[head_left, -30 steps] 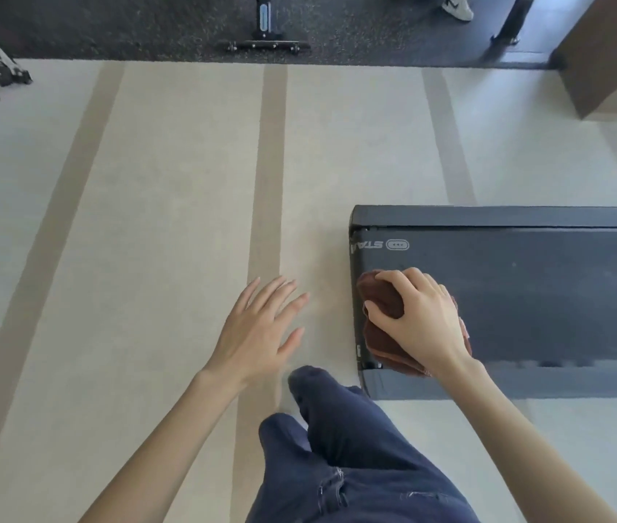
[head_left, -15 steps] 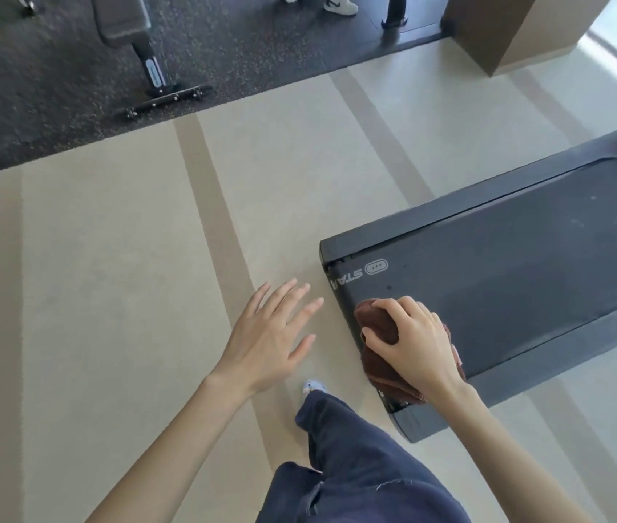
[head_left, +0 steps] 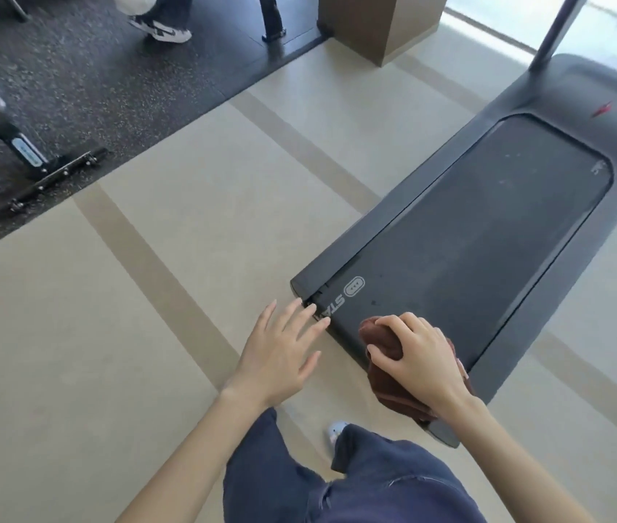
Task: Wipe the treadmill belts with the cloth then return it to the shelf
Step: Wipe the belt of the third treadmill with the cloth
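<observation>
Swung further round since before, view now taking in dark grey treadmill belt (head_left: pixel 465 235) whole. Right hand (head_left: pixel 418 362) clamped over crumpled brown cloth (head_left: pixel 386 345), largely hidden, at belt's near end. Left hand (head_left: pixel 280 352) spread, empty, fingertips overlapping treadmill's corner.

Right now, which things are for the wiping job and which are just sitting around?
For the job:
- brown cloth, pressed down by the right hand
- treadmill belt
- left hand, open and empty, fingertips at the treadmill's end

Just around:
- weight bench on the dark mat
- brown pillar
- someone's sneaker
</observation>
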